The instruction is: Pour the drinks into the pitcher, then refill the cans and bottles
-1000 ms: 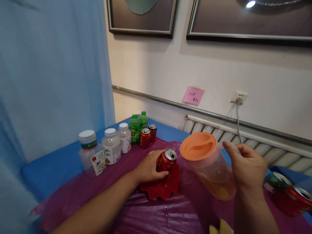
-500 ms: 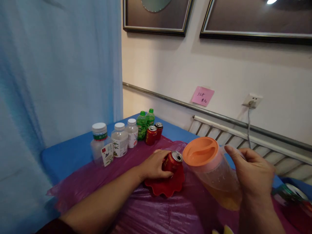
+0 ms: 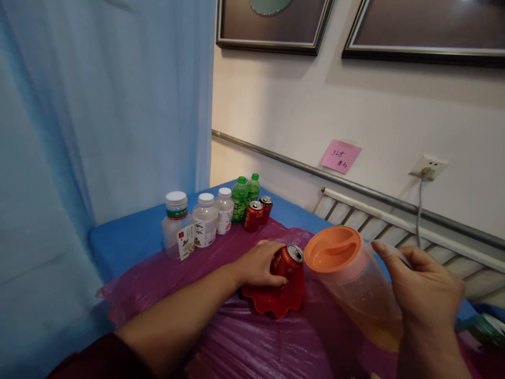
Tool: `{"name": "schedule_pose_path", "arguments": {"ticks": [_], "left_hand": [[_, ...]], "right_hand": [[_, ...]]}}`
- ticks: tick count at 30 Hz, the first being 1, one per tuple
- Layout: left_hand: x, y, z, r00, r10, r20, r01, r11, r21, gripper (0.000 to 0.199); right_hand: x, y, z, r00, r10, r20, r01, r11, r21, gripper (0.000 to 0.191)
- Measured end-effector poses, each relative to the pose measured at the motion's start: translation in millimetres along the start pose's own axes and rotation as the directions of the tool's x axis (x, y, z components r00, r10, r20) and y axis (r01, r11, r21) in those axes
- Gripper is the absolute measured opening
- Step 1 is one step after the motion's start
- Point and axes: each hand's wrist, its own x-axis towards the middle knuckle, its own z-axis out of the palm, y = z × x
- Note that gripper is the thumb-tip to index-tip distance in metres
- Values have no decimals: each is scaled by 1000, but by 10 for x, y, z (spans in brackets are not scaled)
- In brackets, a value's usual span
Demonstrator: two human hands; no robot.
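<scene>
My left hand [image 3: 258, 266] is wrapped round a red drink can [image 3: 289, 262], which tilts slightly to the right over a red scalloped dish [image 3: 276, 302]. The can's top shows an open mouth. My right hand [image 3: 426, 284] grips the handle of a clear plastic pitcher [image 3: 366, 295] with an orange lid [image 3: 334, 248]. The pitcher leans to the left, and its lid is close beside the can's top. Yellowish liquid [image 3: 381, 329] lies low in the pitcher. I cannot tell whether liquid passes between pitcher and can.
Behind my left hand stand several white-capped clear jars [image 3: 205, 221], two green bottles [image 3: 240, 200] and two more red cans [image 3: 253, 217]. Purple plastic sheeting [image 3: 236, 337] covers part of the blue table [image 3: 118, 226]. A green can [image 3: 483, 331] is at the right; a radiator [image 3: 371, 226] lines the wall.
The whole view has shifted, so things appear a little farther right. Both hands keep their holds on the can and the pitcher, whose positions relative to each other look nearly the same.
</scene>
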Motion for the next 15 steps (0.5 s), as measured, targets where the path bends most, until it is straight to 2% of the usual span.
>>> {"name": "schedule_pose_path", "arguments": {"ticks": [15], "left_hand": [[-1,-15,18,1000,4,7,-4,1000,20,72]], "right_hand": [[-25,26,6,999,-42,22,43,997,-61,59]]}}
